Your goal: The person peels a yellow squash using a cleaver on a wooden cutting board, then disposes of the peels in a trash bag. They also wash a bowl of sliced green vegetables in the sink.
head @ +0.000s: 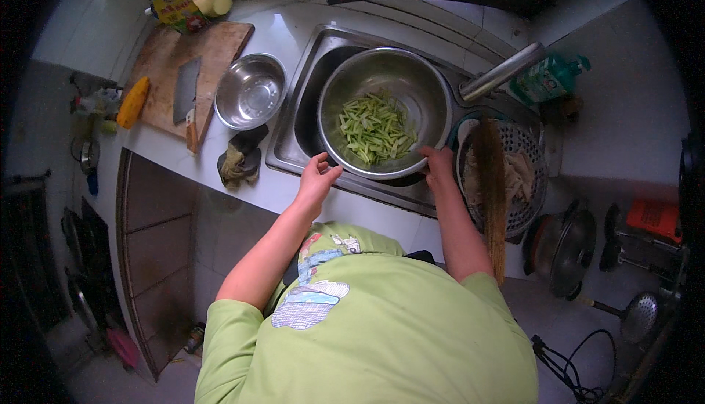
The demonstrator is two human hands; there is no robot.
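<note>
A large stainless steel bowl (427, 84) rests over the sink basin, its wide mouth facing up. Cut green vegetable strips (374, 128), probably celery stalks, are heaped on its bottom. My right hand (439, 168) grips the near right rim, with the thumb over the edge and the other fingers mostly hidden behind. By the near left rim is my left hand (316, 183), fingers apart; whether its fingertips touch the bowl is hard to tell. Beneath the bowl, the steel sink (300, 90) shows its left basin and front ledge. A metal faucet (498, 73) points toward the bowl from the right.
Left of the sink stand a smaller steel bowl (250, 93) and a dark cloth or glove (240, 159). A cleaver (187, 90) lies on a wooden cutting board (160, 73) beside an orange-yellow vegetable (133, 102). At right are a perforated basket (523, 200), a brush (490, 183) and a green pump bottle (548, 79).
</note>
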